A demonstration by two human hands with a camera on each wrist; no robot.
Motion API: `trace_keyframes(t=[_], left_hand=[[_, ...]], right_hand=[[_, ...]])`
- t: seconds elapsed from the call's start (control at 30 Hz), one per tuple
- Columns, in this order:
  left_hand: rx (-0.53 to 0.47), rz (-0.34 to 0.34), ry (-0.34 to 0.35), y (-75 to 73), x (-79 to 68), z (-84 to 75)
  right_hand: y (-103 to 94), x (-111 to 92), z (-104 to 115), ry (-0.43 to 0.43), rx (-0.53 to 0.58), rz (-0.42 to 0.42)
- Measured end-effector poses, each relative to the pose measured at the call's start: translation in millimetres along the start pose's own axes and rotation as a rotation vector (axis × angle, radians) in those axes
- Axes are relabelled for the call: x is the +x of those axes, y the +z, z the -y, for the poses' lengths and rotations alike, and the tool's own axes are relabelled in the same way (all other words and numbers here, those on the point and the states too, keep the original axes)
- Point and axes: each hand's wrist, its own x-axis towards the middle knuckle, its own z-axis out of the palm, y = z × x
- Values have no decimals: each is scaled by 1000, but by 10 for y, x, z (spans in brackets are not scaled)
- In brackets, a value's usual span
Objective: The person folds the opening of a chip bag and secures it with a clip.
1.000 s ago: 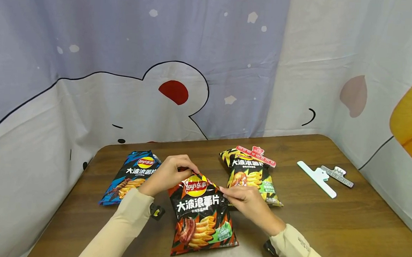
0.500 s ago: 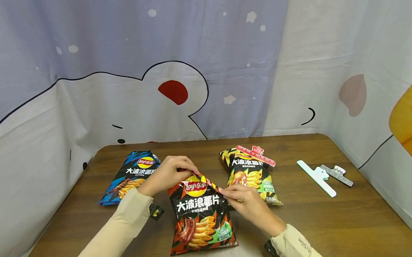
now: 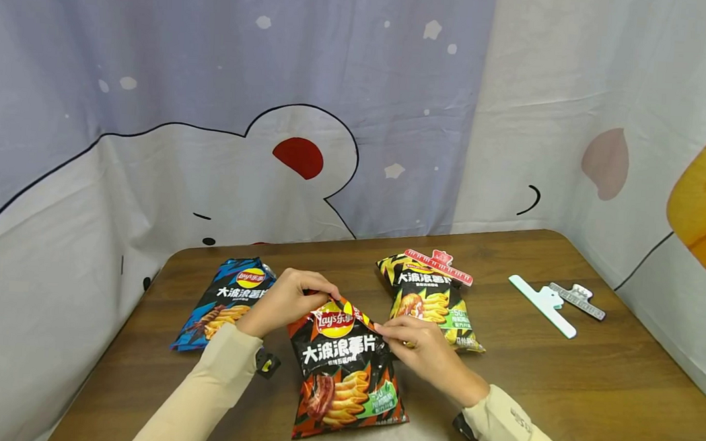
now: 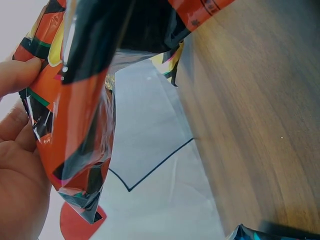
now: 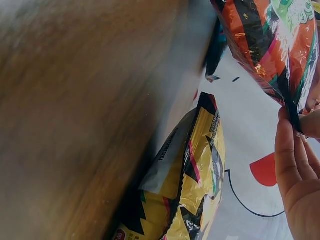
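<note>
A red and black bag of potato chips (image 3: 343, 375) stands tilted up off the table in the middle of the head view. At its top left corner, my left hand (image 3: 290, 301) pinches the edge between thumb and fingers. My right hand (image 3: 424, 346) pinches the top right corner. Between the hands the top strip is folded over toward the front. The left wrist view shows the thumb on the front of the bag (image 4: 80, 120) and fingers behind it. From the right wrist, the bag's corner (image 5: 292, 117) is seen squeezed between thumb and fingertips.
A blue chip bag (image 3: 226, 307) lies at the left. Behind my right hand lies a yellow chip bag (image 3: 423, 306) with a red clip (image 3: 438, 266) across its top. A pale mint clip (image 3: 543, 306) and a grey clip (image 3: 577, 301) lie on the wooden table (image 3: 609, 398) at right.
Compared with one second ago, more of the folded top strip shows between my hands. Both hands have stayed almost in place, still pinching the corners.
</note>
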Motion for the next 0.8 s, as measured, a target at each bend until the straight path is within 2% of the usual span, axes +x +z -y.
trace_keyframes(t=[0.3,0.53,0.8], left_hand=[[5,-2,12,7,5,17],[21,10,2,9,6,20],[31,35,-64,5,5,6]], right_hand=[[0,3,20,38,32,-1],[-2,-8,35,115,83,35],[-1,-19,51,194,115,63]])
